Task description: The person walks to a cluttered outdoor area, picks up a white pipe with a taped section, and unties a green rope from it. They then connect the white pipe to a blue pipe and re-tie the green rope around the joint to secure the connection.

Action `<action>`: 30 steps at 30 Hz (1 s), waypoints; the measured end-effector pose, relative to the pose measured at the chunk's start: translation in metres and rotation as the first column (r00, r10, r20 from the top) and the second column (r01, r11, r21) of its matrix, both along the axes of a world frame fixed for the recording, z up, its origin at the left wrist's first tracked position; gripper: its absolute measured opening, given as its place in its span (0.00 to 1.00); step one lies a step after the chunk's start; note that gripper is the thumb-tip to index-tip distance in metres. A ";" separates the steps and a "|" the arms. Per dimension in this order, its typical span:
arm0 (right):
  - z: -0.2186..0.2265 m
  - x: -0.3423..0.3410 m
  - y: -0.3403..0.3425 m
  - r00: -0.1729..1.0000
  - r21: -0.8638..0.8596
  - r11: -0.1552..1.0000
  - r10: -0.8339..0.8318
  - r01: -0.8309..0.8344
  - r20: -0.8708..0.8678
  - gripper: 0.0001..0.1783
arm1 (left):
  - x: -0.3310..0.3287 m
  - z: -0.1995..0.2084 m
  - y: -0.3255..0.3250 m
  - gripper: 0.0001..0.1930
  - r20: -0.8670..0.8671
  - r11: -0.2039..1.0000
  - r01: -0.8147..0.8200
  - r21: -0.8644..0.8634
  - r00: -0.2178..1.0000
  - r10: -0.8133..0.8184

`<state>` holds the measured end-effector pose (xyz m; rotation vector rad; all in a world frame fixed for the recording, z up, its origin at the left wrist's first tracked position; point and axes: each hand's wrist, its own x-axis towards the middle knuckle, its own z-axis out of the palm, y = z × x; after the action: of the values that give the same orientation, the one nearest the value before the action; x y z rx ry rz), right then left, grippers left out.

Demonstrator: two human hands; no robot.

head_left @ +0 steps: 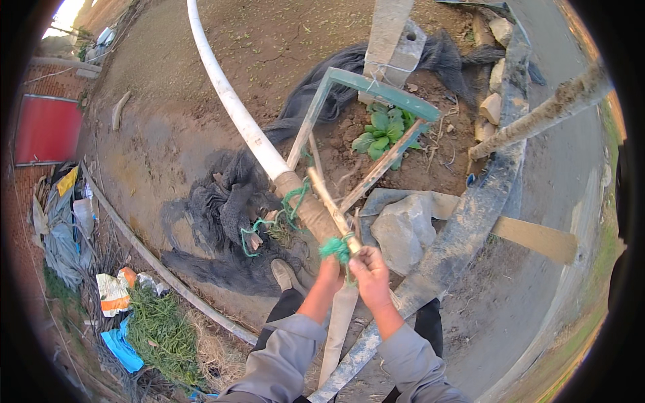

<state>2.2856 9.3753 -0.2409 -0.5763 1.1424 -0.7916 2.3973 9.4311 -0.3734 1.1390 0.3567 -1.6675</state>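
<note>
String (334, 248), green, by low end of pole (232, 107): done, looped round stick (325, 196) | Not done, it seems: loose string (290, 205) dangles higher; can't tell if knot is tight | Right hand (371, 270): closed, pinching stick's low end | Left hand (328, 274): under string, fingers hidden, can't tell | Count: 2 hands, 1 looped stick, 1 pole, 2 string bunches

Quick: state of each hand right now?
Left hand: by the green string, fingers mostly hidden; open or closed cannot be told.
Right hand: closed in a pinch at the lower end of the stick; exact grip unclear.
</note>
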 end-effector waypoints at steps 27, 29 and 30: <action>0.413 -0.239 -0.020 0.925 -0.327 0.943 -0.183 0.069 -0.334 0.17 | 0.125 0.542 -0.141 0.31 0.083 0.939 -0.119 -0.322 0.985 0.153; 0.442 -0.227 -0.029 0.934 -0.337 0.940 -0.162 0.048 -0.319 0.18 | 0.143 0.577 -0.147 0.33 0.070 0.927 -0.109 -0.359 0.987 0.143; 0.456 -0.220 -0.033 0.925 -0.318 0.947 -0.160 0.045 -0.345 0.19 | 0.150 0.595 -0.148 0.34 0.077 0.930 -0.123 -0.345 0.984 0.159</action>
<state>2.0655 9.3424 0.2154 -0.9599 1.4129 -0.9886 2.5476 9.2831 0.2219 0.9134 0.0762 -1.4675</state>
